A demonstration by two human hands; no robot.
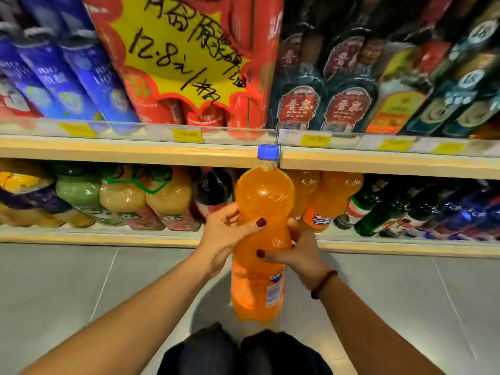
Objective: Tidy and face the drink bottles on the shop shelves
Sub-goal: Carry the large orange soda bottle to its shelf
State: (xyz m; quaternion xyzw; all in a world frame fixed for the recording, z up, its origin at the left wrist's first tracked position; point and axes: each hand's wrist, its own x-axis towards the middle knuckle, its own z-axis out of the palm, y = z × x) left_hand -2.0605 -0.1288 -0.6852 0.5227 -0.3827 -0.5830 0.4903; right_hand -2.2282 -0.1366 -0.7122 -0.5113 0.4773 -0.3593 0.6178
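The person holds a big orange bottle [261,234] upright in front of the bottom shelf [108,236], clear of the floor. Both hands clasp its waist: the left hand [226,234] slightly above, the right hand [299,253] just below on the other side. Full, it is probably heavy, the smooth plastic slippery and a little yielding. The narrow waist suits the grip; a hand under the base, below the label, would steady it.

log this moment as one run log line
stage: bottle off shelf | left hand: holding orange soda bottle | right hand: holding same bottle | bottle: upright before lower shelf
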